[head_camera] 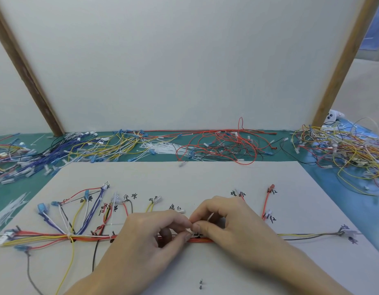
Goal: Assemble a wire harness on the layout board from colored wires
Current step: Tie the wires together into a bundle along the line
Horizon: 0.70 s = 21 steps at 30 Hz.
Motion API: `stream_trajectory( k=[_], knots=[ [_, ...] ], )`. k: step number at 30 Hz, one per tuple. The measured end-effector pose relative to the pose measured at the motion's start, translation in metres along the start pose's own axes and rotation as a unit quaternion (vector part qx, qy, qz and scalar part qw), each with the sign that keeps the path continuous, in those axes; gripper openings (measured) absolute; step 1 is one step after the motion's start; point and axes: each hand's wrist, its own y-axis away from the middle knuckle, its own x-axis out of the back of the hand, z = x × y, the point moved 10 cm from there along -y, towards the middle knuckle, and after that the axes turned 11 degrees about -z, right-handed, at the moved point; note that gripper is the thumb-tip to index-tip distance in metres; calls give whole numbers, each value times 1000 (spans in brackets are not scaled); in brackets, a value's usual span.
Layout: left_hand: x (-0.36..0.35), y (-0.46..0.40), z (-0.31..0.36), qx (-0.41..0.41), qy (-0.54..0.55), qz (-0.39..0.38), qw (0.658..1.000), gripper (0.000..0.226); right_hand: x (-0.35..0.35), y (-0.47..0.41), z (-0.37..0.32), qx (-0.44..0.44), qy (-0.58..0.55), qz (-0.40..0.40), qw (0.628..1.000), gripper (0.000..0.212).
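We see both hands meeting over the middle of the layout board (pixel 205 177), a pale sheet lying flat on the green tabletop (pixel 343 173). The left hand (pixel 150 233) has its fingers curled, thumb and forefinger pressed together at the wire bundle (pixel 88 237); the right hand (pixel 229 220) is curled the same way, its thumb tip touching the left forefinger. Between the two grips a thin white strip (pixel 210 217) pokes up, and we think it is a cable tie pinched round the bundle, though it is too small and blurred to be sure which hand holds it.

The wire bundle runs left to right across the near part of the board: red, orange, yellow and white strands lying together, passing under the hands and thinning to a yellow and a dark wire that reach a white connector (pixel 350 233) near the board's right edge. On the left, branches fan up from the bundle to blue-sleeved terminals (pixel 41 208), beside handwritten black marks on the board. A short red wire (pixel 266 201) stands apart just right of the right hand.

Behind the board, loose wires lie in heaps on the tabletop: a blue and yellow heap (pixel 78 147) at the left, a red heap (pixel 222 145) in the middle with white cable ties (pixel 163 149) beside it, and a mixed yellow heap (pixel 343 150) at the right. A white panel (pixel 173 60) stands upright behind them.
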Motion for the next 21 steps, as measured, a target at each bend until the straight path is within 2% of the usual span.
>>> stream_trajectory(
  k=[21],
  knots=[
    [2,-1,6,-22,-23,0,999,31,0,1,-3,-13,17,-5,1000,15]
  ],
)
